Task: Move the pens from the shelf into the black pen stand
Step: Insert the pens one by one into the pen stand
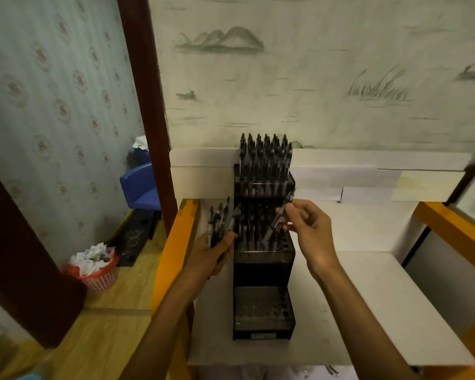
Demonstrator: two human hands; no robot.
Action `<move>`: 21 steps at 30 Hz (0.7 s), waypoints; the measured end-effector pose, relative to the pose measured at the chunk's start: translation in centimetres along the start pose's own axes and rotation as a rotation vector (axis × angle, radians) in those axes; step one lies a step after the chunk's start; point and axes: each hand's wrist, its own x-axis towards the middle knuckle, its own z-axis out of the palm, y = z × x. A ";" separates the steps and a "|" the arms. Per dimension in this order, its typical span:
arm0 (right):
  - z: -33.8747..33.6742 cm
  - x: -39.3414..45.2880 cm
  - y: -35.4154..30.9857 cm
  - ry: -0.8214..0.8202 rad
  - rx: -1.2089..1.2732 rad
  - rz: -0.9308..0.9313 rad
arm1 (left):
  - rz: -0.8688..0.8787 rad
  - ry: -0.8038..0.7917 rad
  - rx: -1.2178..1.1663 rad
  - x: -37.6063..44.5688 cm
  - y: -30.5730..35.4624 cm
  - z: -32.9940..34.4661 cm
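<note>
The pen stand (263, 272) looked like black plastic with a dull sheen, and the pens (263, 157) in its far tier showed glossy dark barrels. The shelf (381, 297) was matt white board with orange painted edges. On the left, the floor (102, 319) looked like smooth wood laminate, and the bin (99, 278) was red plastic mesh holding crumpled paper.

The lower ends of the bundled dark pens (220, 223) are hidden inside the left hand (215, 252). The holes of the tiered black plastic pen stand (263, 270) are blurred in its middle tier. Both forearms are cut off by the bottom edge.
</note>
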 end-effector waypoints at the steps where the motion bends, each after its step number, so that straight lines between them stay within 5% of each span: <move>1: -0.4 0.4 0.2 0.031 -0.051 -0.028 | -0.008 0.002 -0.038 0.2 -0.1 -0.4; 7: -1.2 1.2 1.3 0.088 -0.326 -0.150 | -0.026 -0.052 -0.174 0.8 -0.4 -1.1; 21: -1.8 2.2 3.0 0.107 -0.432 -0.177 | -0.009 -0.053 -0.222 0.8 -1.1 -1.2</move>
